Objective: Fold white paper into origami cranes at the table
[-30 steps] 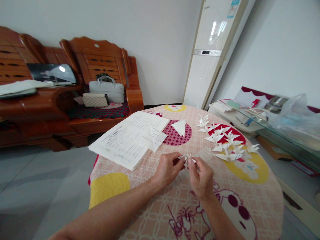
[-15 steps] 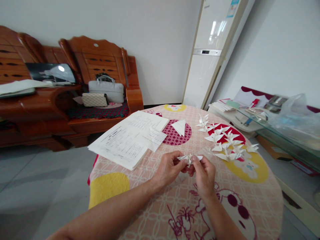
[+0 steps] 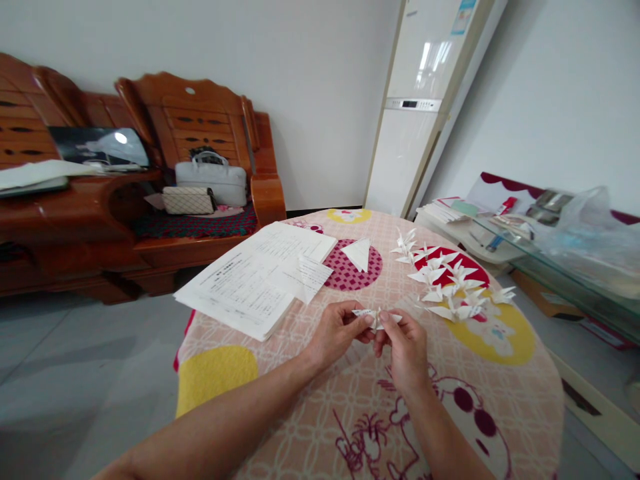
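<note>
Between my two hands is a small white paper crane [image 3: 376,320], its wings spread left and right. My left hand [image 3: 340,331] pinches the left wing between thumb and fingers. My right hand [image 3: 407,347] grips the other side, thumb on top near the crane's middle. Part of the crane is covered by my fingers. To the right, several folded paper cranes [image 3: 453,283] stand grouped on the patterned tablecloth [image 3: 305,427]. Beyond my hands lies a white folded paper triangle [image 3: 359,255].
Left of my hands is a stack of printed sheets [image 3: 240,287], with a loose creased paper piece [image 3: 314,277] on its right edge. A glass shelf [image 3: 565,273] with a plastic bag [image 3: 595,227] adjoins the table's right side. A wooden chair [image 3: 200,133] stands behind, at left.
The right thumb has shifted slightly along the crane, and both wings now show flatter and more spread. The hands otherwise stay in nearly the same place.
</note>
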Action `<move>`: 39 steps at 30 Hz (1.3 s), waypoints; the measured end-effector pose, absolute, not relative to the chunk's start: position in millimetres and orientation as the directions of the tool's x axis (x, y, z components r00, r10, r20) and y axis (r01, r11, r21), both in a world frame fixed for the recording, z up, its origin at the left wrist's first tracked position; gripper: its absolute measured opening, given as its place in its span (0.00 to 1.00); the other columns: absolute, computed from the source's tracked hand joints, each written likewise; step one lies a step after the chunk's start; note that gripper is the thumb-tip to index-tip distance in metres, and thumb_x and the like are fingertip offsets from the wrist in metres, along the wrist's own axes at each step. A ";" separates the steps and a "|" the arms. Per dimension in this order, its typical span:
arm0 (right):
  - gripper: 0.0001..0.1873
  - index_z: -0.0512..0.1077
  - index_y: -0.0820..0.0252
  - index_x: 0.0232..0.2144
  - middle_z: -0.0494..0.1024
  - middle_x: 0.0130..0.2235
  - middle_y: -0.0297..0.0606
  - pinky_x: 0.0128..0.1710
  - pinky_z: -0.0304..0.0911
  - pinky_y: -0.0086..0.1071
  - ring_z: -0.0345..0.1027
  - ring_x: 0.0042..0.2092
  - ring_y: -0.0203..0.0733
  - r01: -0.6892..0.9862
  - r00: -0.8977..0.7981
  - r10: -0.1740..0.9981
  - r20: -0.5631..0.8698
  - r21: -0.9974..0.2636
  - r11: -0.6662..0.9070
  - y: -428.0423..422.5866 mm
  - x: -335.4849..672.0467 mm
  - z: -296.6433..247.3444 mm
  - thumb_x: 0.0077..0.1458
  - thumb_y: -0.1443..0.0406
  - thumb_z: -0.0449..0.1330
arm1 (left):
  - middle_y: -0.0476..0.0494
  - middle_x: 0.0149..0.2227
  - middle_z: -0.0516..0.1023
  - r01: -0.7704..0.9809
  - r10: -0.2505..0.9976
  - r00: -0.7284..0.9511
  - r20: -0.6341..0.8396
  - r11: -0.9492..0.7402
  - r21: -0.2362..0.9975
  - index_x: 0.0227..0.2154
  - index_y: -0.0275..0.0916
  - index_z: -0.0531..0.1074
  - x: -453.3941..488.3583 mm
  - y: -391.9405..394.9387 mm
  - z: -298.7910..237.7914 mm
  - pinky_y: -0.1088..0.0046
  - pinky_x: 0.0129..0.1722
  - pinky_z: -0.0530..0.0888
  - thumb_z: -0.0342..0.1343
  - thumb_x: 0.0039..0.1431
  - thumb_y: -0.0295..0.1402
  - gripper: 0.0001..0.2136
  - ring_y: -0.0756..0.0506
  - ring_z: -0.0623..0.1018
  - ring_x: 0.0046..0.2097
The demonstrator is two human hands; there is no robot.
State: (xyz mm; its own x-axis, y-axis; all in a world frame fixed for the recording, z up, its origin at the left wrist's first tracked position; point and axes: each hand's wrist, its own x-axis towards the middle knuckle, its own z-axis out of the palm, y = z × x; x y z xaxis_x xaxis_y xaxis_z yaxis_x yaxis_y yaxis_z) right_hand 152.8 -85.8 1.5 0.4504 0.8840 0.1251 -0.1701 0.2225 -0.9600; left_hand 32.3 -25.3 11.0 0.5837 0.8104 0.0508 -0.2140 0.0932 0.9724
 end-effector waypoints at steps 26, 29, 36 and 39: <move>0.15 0.69 0.62 0.23 0.68 0.16 0.29 0.13 0.49 0.22 0.57 0.16 0.29 -0.223 0.420 0.902 0.099 -0.952 0.208 -89.2 156.0 4.9 0.55 0.58 0.61 | 0.42 0.25 0.77 -0.268 0.773 0.634 -0.016 0.240 0.933 0.25 0.30 0.76 30.8 -30.4 14.8 0.75 0.30 0.73 0.61 0.53 0.44 0.17 0.50 0.75 0.26; 0.14 0.69 0.62 0.23 0.70 0.18 0.31 0.14 0.52 0.23 0.59 0.17 0.30 -0.231 0.452 0.885 0.109 -0.945 0.234 -88.6 153.7 4.9 0.54 0.58 0.61 | 0.42 0.26 0.77 -0.291 0.803 0.595 -0.022 0.241 0.926 0.26 0.30 0.77 33.1 -33.4 14.4 0.75 0.32 0.73 0.62 0.52 0.43 0.17 0.50 0.76 0.27; 0.14 0.70 0.62 0.23 0.70 0.19 0.30 0.15 0.54 0.24 0.60 0.18 0.30 -0.261 0.514 0.850 0.111 -0.924 0.279 -87.1 150.5 3.2 0.55 0.59 0.61 | 0.40 0.26 0.78 -0.358 0.828 0.560 0.025 0.215 0.908 0.25 0.30 0.78 39.7 -37.9 9.3 0.70 0.34 0.74 0.60 0.55 0.42 0.16 0.48 0.76 0.27; 0.13 0.70 0.62 0.24 0.70 0.20 0.30 0.15 0.55 0.24 0.60 0.19 0.31 -0.289 0.515 0.851 0.101 -0.914 0.284 -87.5 149.7 4.4 0.55 0.59 0.61 | 0.40 0.25 0.78 -0.371 0.832 0.554 0.028 0.217 0.903 0.25 0.30 0.78 41.4 -38.5 8.4 0.70 0.34 0.73 0.60 0.55 0.42 0.16 0.48 0.75 0.27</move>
State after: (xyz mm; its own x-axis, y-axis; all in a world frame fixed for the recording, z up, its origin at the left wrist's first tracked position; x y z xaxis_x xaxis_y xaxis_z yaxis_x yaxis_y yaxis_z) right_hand 149.7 -87.5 4.4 0.5148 0.8513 0.1015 -0.2889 0.2837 -0.9143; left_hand 41.4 -38.5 8.4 0.5537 0.8323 0.0278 -0.3714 0.2169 0.9028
